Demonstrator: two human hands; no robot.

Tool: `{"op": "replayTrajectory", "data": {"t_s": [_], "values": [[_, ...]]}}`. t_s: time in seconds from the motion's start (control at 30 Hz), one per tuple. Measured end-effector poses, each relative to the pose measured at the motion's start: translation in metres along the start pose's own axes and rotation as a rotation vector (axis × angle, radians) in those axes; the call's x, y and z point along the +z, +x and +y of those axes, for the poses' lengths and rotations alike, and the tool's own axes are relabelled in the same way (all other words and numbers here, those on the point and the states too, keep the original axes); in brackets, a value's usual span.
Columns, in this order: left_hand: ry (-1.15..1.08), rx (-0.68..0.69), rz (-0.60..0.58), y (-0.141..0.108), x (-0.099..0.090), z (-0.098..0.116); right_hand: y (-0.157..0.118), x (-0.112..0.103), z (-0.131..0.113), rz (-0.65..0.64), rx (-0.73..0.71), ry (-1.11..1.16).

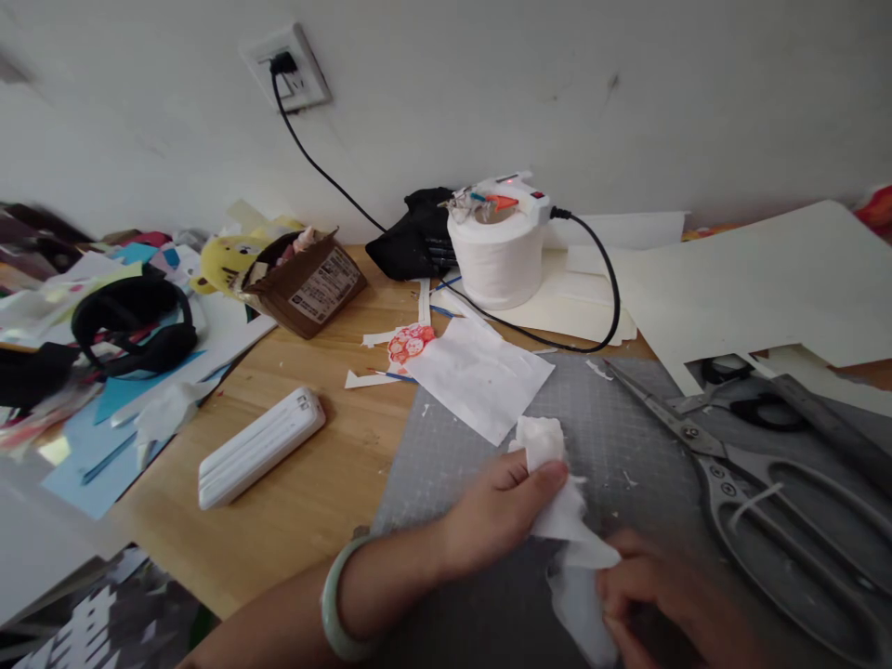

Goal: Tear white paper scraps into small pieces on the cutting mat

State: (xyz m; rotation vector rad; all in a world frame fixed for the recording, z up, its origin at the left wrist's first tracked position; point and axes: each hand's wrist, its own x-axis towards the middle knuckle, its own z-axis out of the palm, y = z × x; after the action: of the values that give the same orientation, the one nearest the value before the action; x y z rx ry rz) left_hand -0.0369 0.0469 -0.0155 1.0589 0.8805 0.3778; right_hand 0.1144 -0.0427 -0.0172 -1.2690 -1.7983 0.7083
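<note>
Thin white tissue (561, 506) hangs between my two hands above the grey cutting mat (432, 474). My left hand (505, 502), with a pale green bangle on its wrist, pinches the upper part of the tissue between thumb and fingers. Lower right, my right hand (648, 590) is blurred by motion, its fingers closed on the tissue's lower right edge. Just beyond my left hand lies a flat white sheet (480, 376), partly on the mat. A cut paper piece with an orange-red pattern (411, 344) touches its left corner.
Large metal scissors (725, 465) lie on the right, near black-handled scissors (759, 409). A white power bank (261, 446) is at left on the wooden table (334, 465). Behind are a tissue roll (498, 265) with a corded tool on top, a cardboard box (313, 288) and black headphones (139, 325).
</note>
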Motion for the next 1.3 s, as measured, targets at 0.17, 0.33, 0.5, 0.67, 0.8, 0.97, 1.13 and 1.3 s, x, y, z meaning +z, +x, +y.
{"op": "replayTrajectory", "data": {"t_s": [0.17, 0.33, 0.5, 0.67, 0.8, 0.97, 1.13, 1.3], "values": [[0.137, 0.029, -0.128, -0.003, 0.0, 0.0, 0.006, -0.006, 0.005, 0.173, 0.144, 0.033], [0.237, 0.111, -0.214, -0.004, 0.001, 0.003, 0.005, -0.006, 0.014, 0.084, 0.09, -0.08], [0.293, 0.146, -0.249, -0.005, 0.0, 0.003, 0.002, -0.004, 0.014, 0.051, 0.046, -0.112], [0.331, 0.227, -0.313, -0.006, -0.002, 0.001, 0.007, -0.005, 0.009, 0.103, 0.04, -0.123], [0.284, 0.164, -0.312, -0.008, -0.001, 0.004, 0.01, -0.006, 0.007, 0.121, 0.062, -0.121], [0.241, 0.122, -0.31, -0.008, 0.0, 0.006, 0.009, -0.005, 0.008, 0.098, 0.08, -0.112], [0.222, 0.086, -0.318, -0.007, 0.0, 0.004, 0.005, -0.006, 0.009, 0.119, 0.021, -0.141], [0.229, 0.13, -0.354, -0.007, 0.0, 0.004, 0.006, -0.008, 0.012, 0.08, 0.017, -0.153]]}}
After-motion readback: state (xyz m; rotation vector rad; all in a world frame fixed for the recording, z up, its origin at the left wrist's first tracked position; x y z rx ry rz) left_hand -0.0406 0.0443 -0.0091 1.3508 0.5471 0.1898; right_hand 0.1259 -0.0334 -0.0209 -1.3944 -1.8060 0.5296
